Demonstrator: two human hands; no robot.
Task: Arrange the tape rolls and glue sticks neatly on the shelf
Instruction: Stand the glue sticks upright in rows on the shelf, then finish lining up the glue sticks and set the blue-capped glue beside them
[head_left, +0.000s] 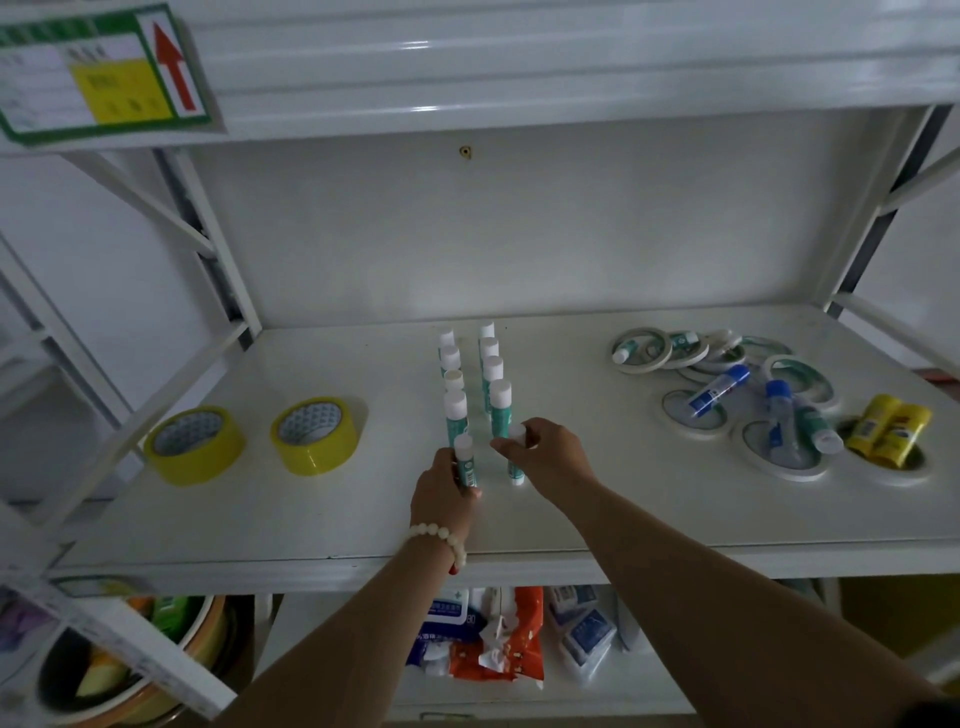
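- two teal glue sticks stand upright near the shelf's (519, 525) front edge, at its middle, heading two rows running back.
- left hand (441, 486) pinches the left glue stick (464, 460) by its body; right hand (545, 457) pinches the right glue stick (515, 457) near its cap.
- both long axes are vertical, each stick directly under its own hand.
- two yellow tape rolls (311, 436) sit toward the left edge; a jumbled pile of white tape rolls (727, 395) and glue sticks lies toward the right edge.
- white metal shelving, dim light.
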